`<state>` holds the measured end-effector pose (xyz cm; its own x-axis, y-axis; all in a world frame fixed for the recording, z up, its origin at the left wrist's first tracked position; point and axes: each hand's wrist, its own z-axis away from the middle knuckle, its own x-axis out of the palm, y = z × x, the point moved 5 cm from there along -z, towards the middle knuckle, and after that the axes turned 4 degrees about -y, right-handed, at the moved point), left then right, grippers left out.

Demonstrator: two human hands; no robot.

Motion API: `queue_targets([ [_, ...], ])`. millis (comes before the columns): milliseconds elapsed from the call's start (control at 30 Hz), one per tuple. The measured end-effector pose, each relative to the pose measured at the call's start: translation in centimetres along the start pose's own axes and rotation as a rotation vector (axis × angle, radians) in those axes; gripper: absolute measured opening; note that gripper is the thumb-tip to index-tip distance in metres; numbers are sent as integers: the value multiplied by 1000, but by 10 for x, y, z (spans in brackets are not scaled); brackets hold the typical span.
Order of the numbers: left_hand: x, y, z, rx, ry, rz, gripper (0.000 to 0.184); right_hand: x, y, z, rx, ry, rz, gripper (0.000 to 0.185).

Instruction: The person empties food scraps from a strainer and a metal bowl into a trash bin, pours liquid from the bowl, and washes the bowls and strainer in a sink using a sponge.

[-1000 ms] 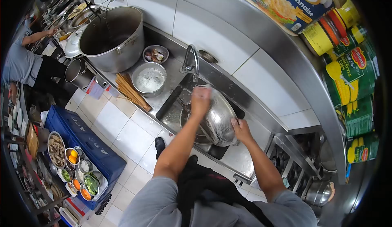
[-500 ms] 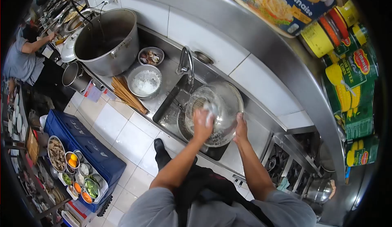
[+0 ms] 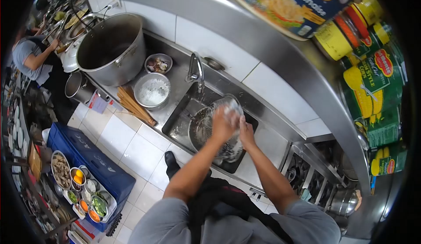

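Note:
Over the sink [image 3: 175,123], my right hand [image 3: 245,132] is closed on the rim of a shiny metal bowl [image 3: 230,102], which is tilted nearly on edge. Close beside it, my left hand [image 3: 224,122] presses against the bowl, blurred, with something whitish in its fingers that I cannot make out. Below both hands, another round metal vessel [image 3: 193,132] lies in the sink. The curved faucet [image 3: 196,70] stands behind the sink. A bowl of white foamy liquid [image 3: 152,89] is on the counter to the left.
A large pot [image 3: 112,51], a small bowl of peelings [image 3: 158,63] and wooden sticks [image 3: 133,105] stand left of the sink. Cans [image 3: 377,84] line the shelf above right. A stove [image 3: 302,174] is at right. A blue cooler [image 3: 94,156] and a co-worker [image 3: 33,57] are at left.
The bowl has turned from facing me broadly to nearly edge-on, and moved slightly left. My hands have come closer together. The co-worker's posture has shifted.

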<state>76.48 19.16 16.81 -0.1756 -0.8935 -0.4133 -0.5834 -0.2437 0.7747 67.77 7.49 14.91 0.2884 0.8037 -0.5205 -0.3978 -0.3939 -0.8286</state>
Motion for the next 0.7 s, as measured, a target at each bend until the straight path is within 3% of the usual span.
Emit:
queue_targets([
  [67, -7, 41, 32, -78, -87, -45, 28, 12, 3, -3, 261, 203, -585, 65],
  [167, -23, 43, 105, -57, -77, -115, 31, 23, 1, 9, 363, 360, -658, 68],
  [267, -37, 18, 158, -118, -28, -68, 35, 31, 5, 16, 350, 399, -871, 59],
  [333, -40, -27, 187, -530, 284, 120, 41, 34, 13, 30, 337, 429, -1029, 55],
  [367, -37, -44, 189, -535, 286, 114, 41, 28, 14, 36, 268, 340, -1084, 51],
  [400, -28, -74, 190, -707, 347, 434, 43, 19, 17, 44, 196, 248, -1137, 47],
  [433, -14, -107, 188, -865, 408, 761, 46, 8, 47, 47, 204, 178, -1063, 44],
  [500, 37, -203, 184, -953, 377, 1342, 46, -27, 59, 54, 147, 265, -806, 40],
  [567, 8, -178, 103, -1134, 186, 1471, 40, -61, 48, 61, 80, 328, -655, 43],
  [633, 14, -201, 53, -926, 84, 1201, 33, -70, 2, 63, -224, -281, -3, 53],
  [700, -19, -143, -8, -667, 4, 512, 30, -64, -39, 64, -272, -302, 59, 59],
])
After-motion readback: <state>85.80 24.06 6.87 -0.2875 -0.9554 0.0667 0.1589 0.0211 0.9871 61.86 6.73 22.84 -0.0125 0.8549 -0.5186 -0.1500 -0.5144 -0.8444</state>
